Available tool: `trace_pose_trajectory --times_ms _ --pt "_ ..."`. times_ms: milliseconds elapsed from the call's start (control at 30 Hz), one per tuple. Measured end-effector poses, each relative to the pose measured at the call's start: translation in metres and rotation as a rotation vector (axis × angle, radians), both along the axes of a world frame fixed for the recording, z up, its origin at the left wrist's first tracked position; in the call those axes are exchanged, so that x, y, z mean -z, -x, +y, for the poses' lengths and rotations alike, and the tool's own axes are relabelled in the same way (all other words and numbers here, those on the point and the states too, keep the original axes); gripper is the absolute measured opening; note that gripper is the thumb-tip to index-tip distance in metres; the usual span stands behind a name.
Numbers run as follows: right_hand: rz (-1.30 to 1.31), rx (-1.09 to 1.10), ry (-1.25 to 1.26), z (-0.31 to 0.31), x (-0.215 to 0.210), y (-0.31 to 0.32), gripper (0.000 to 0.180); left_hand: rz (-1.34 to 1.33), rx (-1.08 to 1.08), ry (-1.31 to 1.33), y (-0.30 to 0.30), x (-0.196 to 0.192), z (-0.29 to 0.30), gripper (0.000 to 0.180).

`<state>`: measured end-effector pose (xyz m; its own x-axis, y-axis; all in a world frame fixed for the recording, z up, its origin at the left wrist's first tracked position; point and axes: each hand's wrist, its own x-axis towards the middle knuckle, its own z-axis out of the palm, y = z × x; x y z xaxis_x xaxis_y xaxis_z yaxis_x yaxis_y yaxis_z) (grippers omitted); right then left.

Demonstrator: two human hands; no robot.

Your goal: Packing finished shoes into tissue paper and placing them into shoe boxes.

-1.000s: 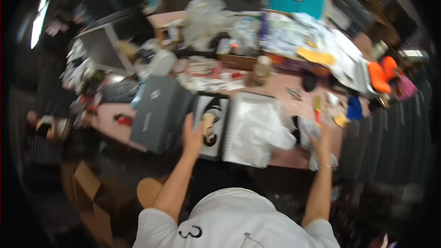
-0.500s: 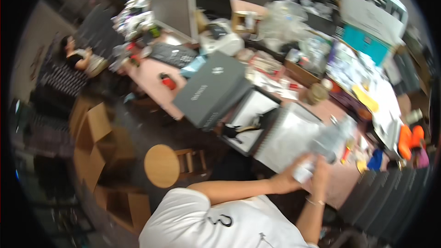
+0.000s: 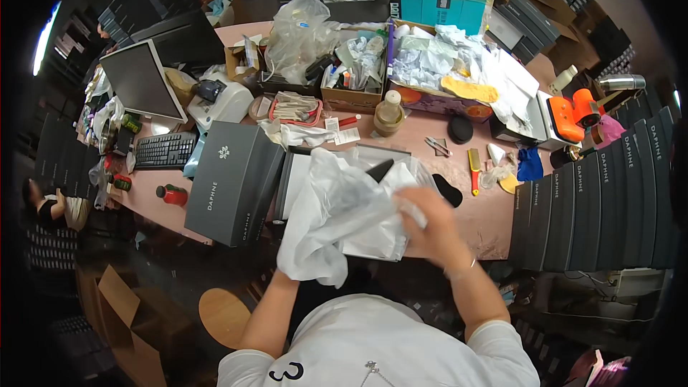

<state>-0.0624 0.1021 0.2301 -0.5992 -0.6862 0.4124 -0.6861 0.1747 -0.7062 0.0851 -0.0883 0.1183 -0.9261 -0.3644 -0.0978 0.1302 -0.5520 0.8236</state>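
My right hand [image 3: 432,226] grips a crumpled sheet of white tissue paper [image 3: 337,215] above an open shoe box [image 3: 294,175] on the pink table [image 3: 487,222]. A black shoe tip [image 3: 380,170] pokes out from under the paper. My left hand is hidden beneath the tissue paper; only its forearm [image 3: 269,308] shows, coming up from the lower edge. The grey box lid [image 3: 233,183] lies just left of the open box. A black insole [image 3: 451,190] rests on the table right of the box.
A keyboard [image 3: 165,149] and monitor [image 3: 140,80] stand at the left. Boxes of cluttered supplies [image 3: 430,64] fill the back. A row of dark grey boxes [image 3: 602,201] stands at the right. A round wooden stool [image 3: 223,315] sits below the table. Another person [image 3: 50,204] sits far left.
The view has swung back to face the table straight on. Both hands have come onto the tissue paper, which is now lifted and bunched over the open box.
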Motion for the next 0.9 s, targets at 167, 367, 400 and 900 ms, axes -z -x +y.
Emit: trace_pose_trajectory --times_ms 167,367,400,900 --pt "-0.257 -0.485 -0.296 0.007 0.026 0.029 0.046 -0.027 0.215 -0.641 -0.035 0.028 -0.051 0.044" --pt "-0.45 -0.141 -0.358 0.049 0.081 -0.021 0.039 -0.51 -0.138 -0.275 -0.023 -0.008 -0.038 0.045" --pt "-0.501 -0.02 -0.262 0.062 0.089 -0.021 0.038 -0.568 -0.382 -0.199 -0.014 -0.01 -0.043 0.048" --pt "-0.737 0.725 0.28 0.152 0.077 0.051 0.028 -0.109 0.45 1.43 0.113 0.08 0.035 0.035"
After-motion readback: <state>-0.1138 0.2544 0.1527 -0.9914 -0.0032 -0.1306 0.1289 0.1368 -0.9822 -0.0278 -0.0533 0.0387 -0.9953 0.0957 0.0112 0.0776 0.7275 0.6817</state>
